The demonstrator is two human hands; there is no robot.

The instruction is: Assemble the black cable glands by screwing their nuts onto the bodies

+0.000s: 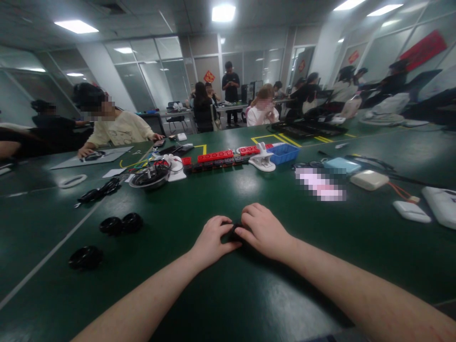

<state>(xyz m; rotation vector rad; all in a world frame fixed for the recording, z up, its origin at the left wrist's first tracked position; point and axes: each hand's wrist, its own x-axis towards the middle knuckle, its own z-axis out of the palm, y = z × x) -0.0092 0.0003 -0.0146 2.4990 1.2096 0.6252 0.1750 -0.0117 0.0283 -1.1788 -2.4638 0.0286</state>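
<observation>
1. As seen in the head view, both hands meet over the green table (pixel 171 294), with a small black object (pixel 234 230) low between them, mostly hidden by fingers.
2. The left hand (pixel 213 241) is partly curled, thumb and fingers closed about the object's near side; the right hand (pixel 265 231) bends its fingers and thumb onto the other side. How firmly either grips, I cannot tell.
3. To the left lie two black coils (pixel 121 223) side by side, and a single black coil (pixel 85 257) nearer the person, all well apart from the hands.
4. My judgement of the risks: uneven pressure from the two hands could twist the object loose, since so little of it shows; a wide leftward sweep of the forearm could knock the single coil.
</observation>
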